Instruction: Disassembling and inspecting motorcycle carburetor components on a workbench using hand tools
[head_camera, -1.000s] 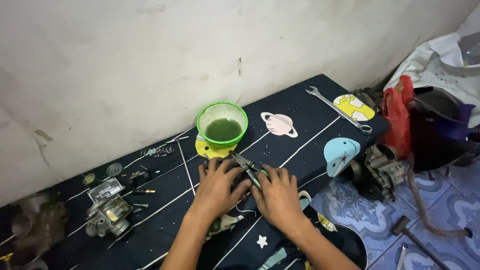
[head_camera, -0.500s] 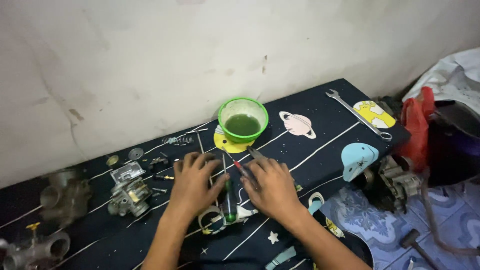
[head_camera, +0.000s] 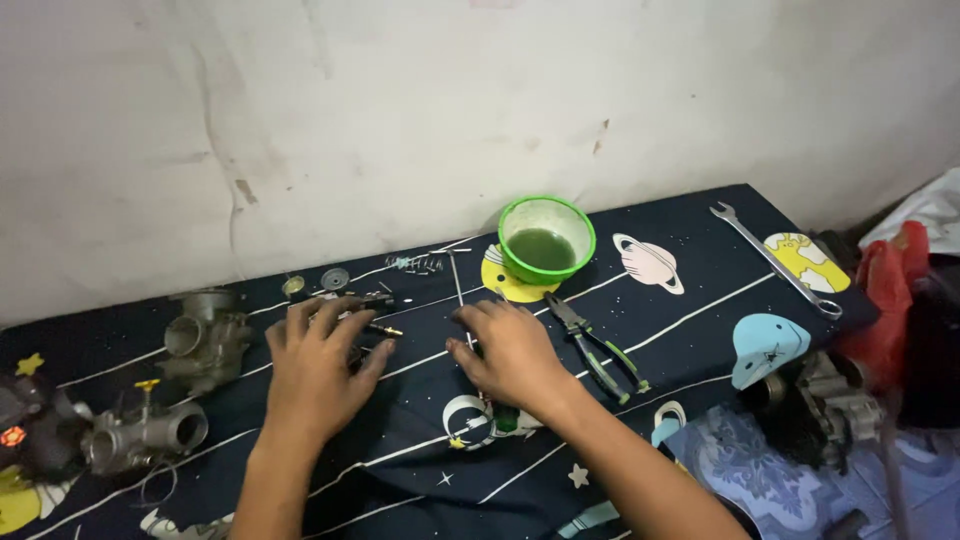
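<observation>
Moved: both our hands have slid left since the earlier frames, off the pliers and toward the scatter of small parts; the view has swung left too, so more carburetor bodies show.
Left hand (head_camera: 318, 368): flat on the dark space-print cloth (head_camera: 400, 470), fingers spread, holding nothing; fingertips reach into the small parts (head_camera: 365, 305).
Right hand (head_camera: 512, 352): palm down, fingers loosely curled over the cloth; we cannot tell whether something small is pinched underneath. A green-tipped tool (head_camera: 506, 418) peeks out just below the palm.
Small parts: brass jets, a washer and screws lie near the wall side, just beyond the left fingertips; a spring (head_camera: 420, 263) lies a little further back.
Pliers (head_camera: 598, 350): green-handled, lying free on the cloth just right of our right hand, untouched.
Green bowl (head_camera: 546, 240): holds green liquid, stands upright beyond the right hand, near the wall.
Carburetor bodies: one (head_camera: 205, 335) left of the left hand, another (head_camera: 140, 430) nearer us at the far left, both apart from the hands.
Wrench (head_camera: 775, 262): lies at the far right of the cloth, well apart.
Step in hand: as we judge it, feeling through the loose bits to pick one out.
Next move calls for: a fine pinch of thumb and forefinger on one small piece without scattering the neighbours.
</observation>
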